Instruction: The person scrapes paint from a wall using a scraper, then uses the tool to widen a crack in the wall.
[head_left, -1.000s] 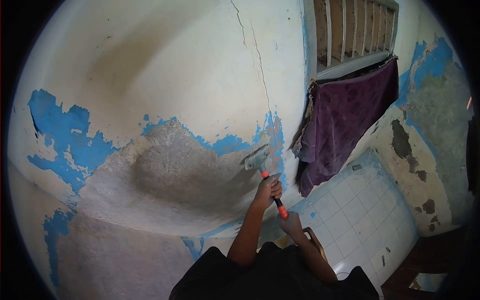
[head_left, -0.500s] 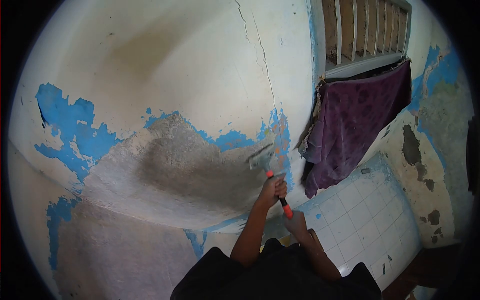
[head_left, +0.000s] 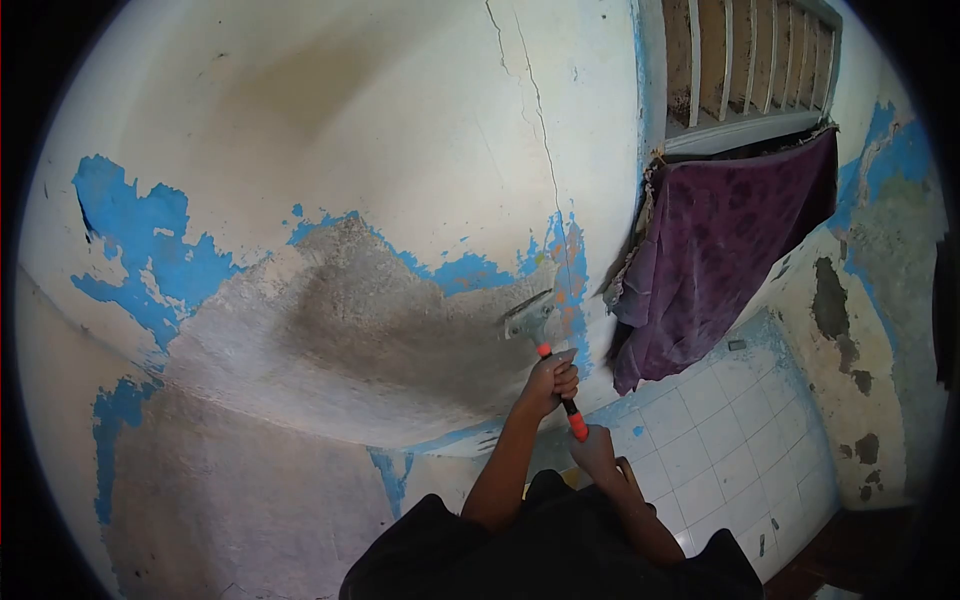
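A scraper point(head_left: 529, 319) with a wide flat metal head and a red-and-black handle slants up to the wall point(head_left: 420, 340). Its head lies against, or very close to, the bare grey plaster, just left of a strip of blue paint point(head_left: 571, 270). My left hand point(head_left: 551, 385) is wrapped round the upper part of the handle, below the red collar. Lower down, my right hand point(head_left: 596, 452) is closed at the red butt end. Whether the blade's edge presses on the plaster cannot be made out.
Right of the scraper, a purple cloth point(head_left: 715, 250) hangs below a barred window point(head_left: 745, 60). A long crack point(head_left: 541, 130) runs down the cream wall. Below right is a white tiled surface point(head_left: 715, 420) with small dark bits on it. Blue paint patches point(head_left: 150, 240) show at left.
The view has shifted slightly, so the window and cloth sit a little further right and lower. Both hands keep their hold, and the scraper's head has barely moved against the wall.
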